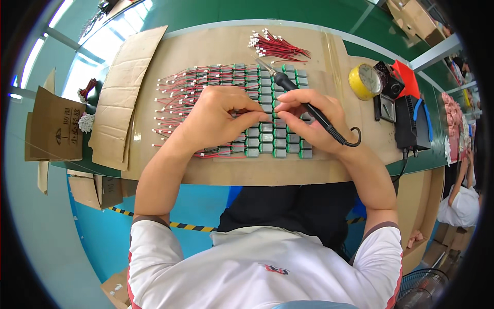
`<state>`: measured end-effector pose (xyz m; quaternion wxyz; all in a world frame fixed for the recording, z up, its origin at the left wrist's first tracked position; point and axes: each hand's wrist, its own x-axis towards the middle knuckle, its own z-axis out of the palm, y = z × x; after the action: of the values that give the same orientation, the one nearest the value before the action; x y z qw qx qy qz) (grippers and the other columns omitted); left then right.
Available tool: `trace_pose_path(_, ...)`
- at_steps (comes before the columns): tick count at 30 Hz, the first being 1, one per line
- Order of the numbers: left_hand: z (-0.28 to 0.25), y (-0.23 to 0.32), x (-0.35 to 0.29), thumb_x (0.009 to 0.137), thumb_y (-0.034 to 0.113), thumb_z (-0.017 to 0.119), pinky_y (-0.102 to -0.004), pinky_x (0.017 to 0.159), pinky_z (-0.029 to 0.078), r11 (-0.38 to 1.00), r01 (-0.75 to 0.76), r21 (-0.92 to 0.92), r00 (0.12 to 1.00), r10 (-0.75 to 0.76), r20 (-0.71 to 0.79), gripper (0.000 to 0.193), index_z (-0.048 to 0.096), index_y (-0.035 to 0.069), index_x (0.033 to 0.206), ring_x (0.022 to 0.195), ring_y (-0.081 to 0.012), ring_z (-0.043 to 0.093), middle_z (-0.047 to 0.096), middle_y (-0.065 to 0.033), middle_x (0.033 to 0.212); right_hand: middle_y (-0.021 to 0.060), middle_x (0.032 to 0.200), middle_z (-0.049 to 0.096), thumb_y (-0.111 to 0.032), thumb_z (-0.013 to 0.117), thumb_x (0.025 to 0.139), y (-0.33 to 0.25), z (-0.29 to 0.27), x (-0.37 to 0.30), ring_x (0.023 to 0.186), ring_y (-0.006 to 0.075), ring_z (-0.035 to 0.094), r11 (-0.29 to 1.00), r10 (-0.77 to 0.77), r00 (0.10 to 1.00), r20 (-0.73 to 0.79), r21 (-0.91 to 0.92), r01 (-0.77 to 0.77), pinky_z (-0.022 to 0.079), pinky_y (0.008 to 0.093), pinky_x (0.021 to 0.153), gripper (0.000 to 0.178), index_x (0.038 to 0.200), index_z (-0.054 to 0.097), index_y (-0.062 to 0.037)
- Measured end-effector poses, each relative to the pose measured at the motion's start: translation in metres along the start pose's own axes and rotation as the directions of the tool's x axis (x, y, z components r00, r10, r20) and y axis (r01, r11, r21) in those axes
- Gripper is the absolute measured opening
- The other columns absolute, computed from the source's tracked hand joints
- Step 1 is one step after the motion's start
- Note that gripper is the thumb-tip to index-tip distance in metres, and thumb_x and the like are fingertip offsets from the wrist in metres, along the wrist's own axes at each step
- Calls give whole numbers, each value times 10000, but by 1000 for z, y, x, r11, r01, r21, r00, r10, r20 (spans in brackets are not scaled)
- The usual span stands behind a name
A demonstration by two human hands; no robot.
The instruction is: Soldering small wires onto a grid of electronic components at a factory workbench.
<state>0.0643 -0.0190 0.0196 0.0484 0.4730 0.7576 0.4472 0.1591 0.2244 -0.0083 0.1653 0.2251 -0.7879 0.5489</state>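
Rows of small grey blocks with green ends (252, 143) lie on the brown cardboard sheet (206, 172) before me. Those on the left carry thin red and black wires (172, 105) with white plugs. My left hand (221, 116) reaches over the wired rows, thumb and forefinger pinched together at a block in the middle; what lies between the tips is too small to make out. A black-handled soldering iron (315, 114) rests in my right hand (321, 121), its metal tip pointing up and left over the blocks. My right thumb and forefinger are bent close beside the same blocks.
Past the blocks lies a bundle of red wires with white plugs (278, 46). On the right are yellow tape (364, 81), a black soldering station (409, 123) and blue-handled pliers (427, 118). Cardboard flaps (123, 92) and an open carton (54, 126) stand left. Far right, another person (459, 201) sits.
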Motion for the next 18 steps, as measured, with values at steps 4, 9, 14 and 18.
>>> trace_pose_path(4,-4,-2,-1,860,67,852,-293,625,510,1000,-1,-26,998,3,57,92,826,43,944,763,-175,711,763,-65,819,82,999,766,44,778,927,-2,-1,2,880,127,739,1000,18,1000,-24,5,-18,604,266,751,340,1248,697,-32)
trace_pose_path(9,0,11,2,888,100,847,-255,617,497,974,196,-114,981,-194,26,123,816,42,992,736,-86,679,759,-37,805,88,1019,769,42,775,938,2,5,0,909,143,757,1000,-17,1000,-24,-20,17,613,269,763,329,1249,696,-29)
trace_pose_path(14,0,6,1,890,90,837,-267,599,512,993,98,-71,995,-95,37,105,813,38,979,693,-103,661,772,-55,832,109,1031,768,39,780,941,-3,6,2,943,171,781,999,-36,999,-18,-23,35,631,281,783,306,1230,697,-20)
trace_pose_path(18,-4,1,-6,870,73,820,-294,628,553,993,111,-52,987,-104,122,110,803,15,962,683,-142,691,772,-80,824,109,1019,776,22,782,946,-1,4,2,932,175,780,998,-43,999,20,-42,44,629,294,797,323,1254,700,-24)
